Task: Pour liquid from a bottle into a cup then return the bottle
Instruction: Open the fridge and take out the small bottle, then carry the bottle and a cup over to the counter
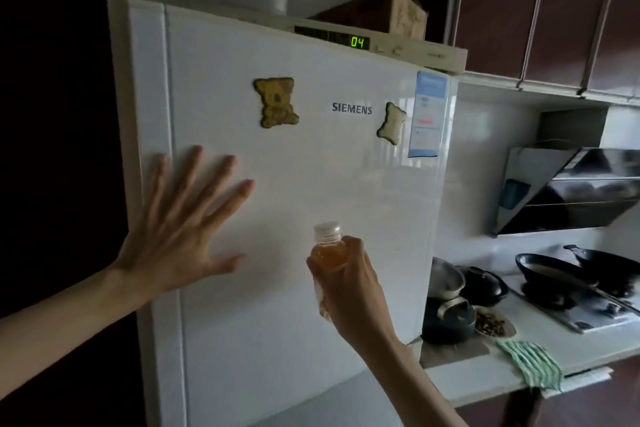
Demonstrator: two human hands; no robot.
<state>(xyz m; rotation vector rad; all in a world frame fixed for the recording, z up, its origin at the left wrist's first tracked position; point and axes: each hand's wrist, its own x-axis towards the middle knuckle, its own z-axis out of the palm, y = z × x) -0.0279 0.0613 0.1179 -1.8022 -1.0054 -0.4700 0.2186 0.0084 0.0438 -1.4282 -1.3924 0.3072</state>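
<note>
A: What fills the view?

B: A white fridge (294, 201), its door closed. It carries the brand name SIEMENS, and a green display (357, 42) on the top strip reads 04.

A: Anything stuck on the door?

B: A brown koala magnet (276, 101) left of the name, a pale bear-shaped magnet (392, 122) to its right, and a blue label (428, 114) at the right edge. A cardboard box (391, 12) sits on top of the fridge.

A: And to the right?

B: A pale bench (561, 350) with a hob (571, 308) carrying two dark pans (554, 272). An extractor hood (568, 187) hangs above, dark wall cupboards (554, 10) higher up. Near the fridge stand dark pots (446, 317), a small dish (493, 322) of something speckled, and a green striped cloth (531, 366) draped over the bench edge.

A: The hands?

B: The left hand (180, 225) is flat against the fridge door near its left edge, its fingers (221, 191) straight and spread wide. The right hand (349, 288) is lower and nearer the middle, its fingers curled round a bottle.

A: Where is the bottle exactly?

B: The bottle (329, 253) is upright in that right hand, in front of the door. It is small and clear, with amber liquid and a pale ridged cap (327, 229) screwed on. I cannot tell whether it touches the door.
</note>
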